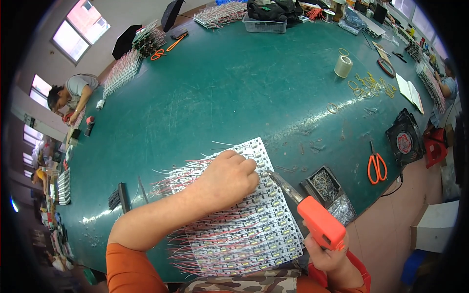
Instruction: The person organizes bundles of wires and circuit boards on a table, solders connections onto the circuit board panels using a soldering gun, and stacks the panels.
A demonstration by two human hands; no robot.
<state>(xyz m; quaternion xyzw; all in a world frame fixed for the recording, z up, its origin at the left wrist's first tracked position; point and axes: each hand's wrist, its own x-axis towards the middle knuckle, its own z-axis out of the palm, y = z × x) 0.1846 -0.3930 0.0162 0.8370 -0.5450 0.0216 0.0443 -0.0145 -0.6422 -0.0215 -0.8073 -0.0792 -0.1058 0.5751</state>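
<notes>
A white panel of circuit boards (288, 234) lies on the table in front of me, with rows of small parts and red and white wires trailing off its left side. My left hand (232, 173) rests over the panel's upper part, fingers curled in and closed; whatever they pinch is hidden under the hand. In my right hand (325, 256) is a red soldering gun (320, 222), gripped by its handle. Its metal tip points up and left, reaching the panel's right edge just beside my left fingers.
Right of the panel stands a dark box (322, 185) of small metal pieces. Beyond it lie orange-handled scissors (376, 166) and a black fan (405, 139). Yellow rubber bands (369, 85) and a tape roll (343, 66) sit farther back. A co-worker (75, 95) leans over the far left edge.
</notes>
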